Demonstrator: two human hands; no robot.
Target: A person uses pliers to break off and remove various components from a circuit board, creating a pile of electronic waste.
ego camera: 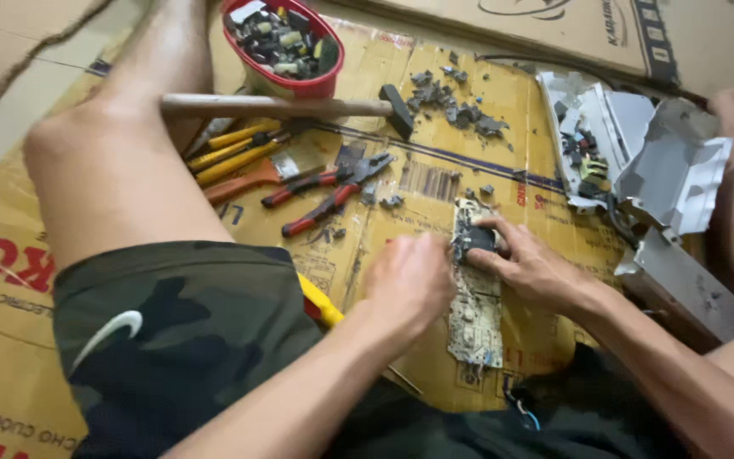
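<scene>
Both hands on circuit board (476, 297) — left hand (409, 280), right hand (528, 265), cardboard (435, 178)

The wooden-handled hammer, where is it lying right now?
In the head view, the wooden-handled hammer lies across the flattened cardboard at upper centre, just below the red plastic bowl, above the yellow-handled screwdrivers.

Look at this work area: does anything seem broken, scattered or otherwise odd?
Yes. Dark broken fragments lie scattered on the cardboard by the hammer, and a grey metal casing at right is bent and torn open.
</scene>
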